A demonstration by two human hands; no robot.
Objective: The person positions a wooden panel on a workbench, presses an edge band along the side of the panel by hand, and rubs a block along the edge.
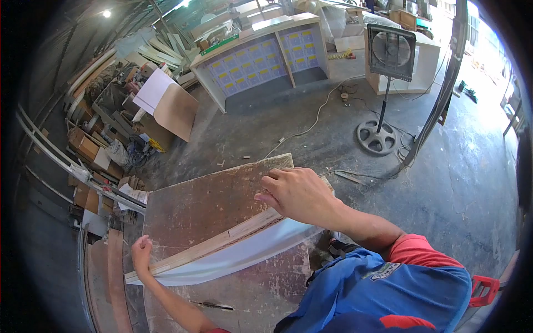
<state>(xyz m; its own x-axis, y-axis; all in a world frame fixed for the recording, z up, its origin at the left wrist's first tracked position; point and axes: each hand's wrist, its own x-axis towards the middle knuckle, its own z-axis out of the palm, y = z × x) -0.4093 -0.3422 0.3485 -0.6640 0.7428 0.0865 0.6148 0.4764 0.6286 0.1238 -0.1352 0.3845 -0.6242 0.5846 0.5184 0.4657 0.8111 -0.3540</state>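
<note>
Two bare hands work along a long wooden strip (222, 238) lying slantwise across a scuffed brown worktop (205, 202), a white sheet (239, 254) spread along its near side. The left hand (142, 256), fingers bent, is at one end; the right hand (300, 191), fingers curled, is over the strip toward the other. Whether either grips anything cannot be told. A slim dark tool (214, 305) lies nearby; beyond stand a pedestal fan (390, 49) and an open-fronted cabinet (285, 58).
</note>
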